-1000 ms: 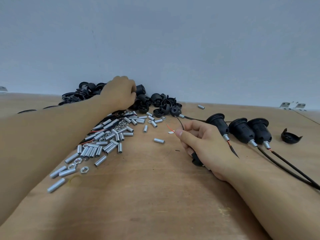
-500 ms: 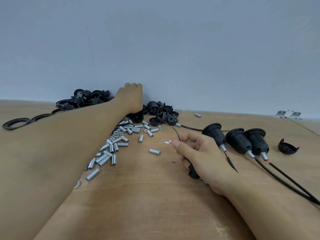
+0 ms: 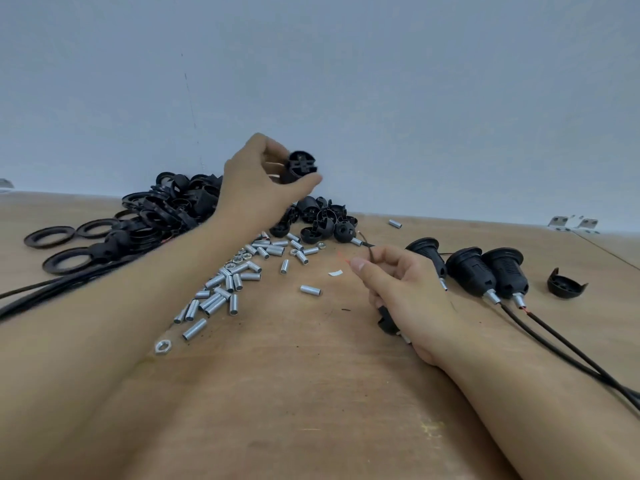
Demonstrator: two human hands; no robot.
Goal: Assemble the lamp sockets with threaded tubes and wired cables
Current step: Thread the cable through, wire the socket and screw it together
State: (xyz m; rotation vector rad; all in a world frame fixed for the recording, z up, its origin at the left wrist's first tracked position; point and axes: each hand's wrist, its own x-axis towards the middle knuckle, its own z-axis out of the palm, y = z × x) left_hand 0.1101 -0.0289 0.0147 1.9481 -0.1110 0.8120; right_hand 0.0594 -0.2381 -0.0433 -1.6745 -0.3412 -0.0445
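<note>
Now we hold a black plastic socket cap [image 3: 302, 167] in our left hand [image 3: 258, 183], pinched between thumb and curled fingers and raised clear of the wooden worktop [image 3: 311, 393], its open inner face turned toward us, probably so we can check its fit. Below and just beyond that hand lies the heap of loose black socket parts [image 3: 313, 221]. Nearer us, under the left forearm, the short silver threaded tubes [image 3: 228, 282] lie scattered within easy reach, with one silver hex nut [image 3: 162, 346] at their near end.

Our right hand [image 3: 407, 296] rests on the worktop with fingers curled around a black cable [image 3: 387, 322], the thumb and forefinger pinching its thin bare wire ends [image 3: 371, 252] upward, seemingly ready for threading through the cap. Right of that hand three assembled black lamp sockets [image 3: 485, 271] lie side by side, cables trailing toward us, and a single black cap [image 3: 564, 284] sits farther right.
</note>
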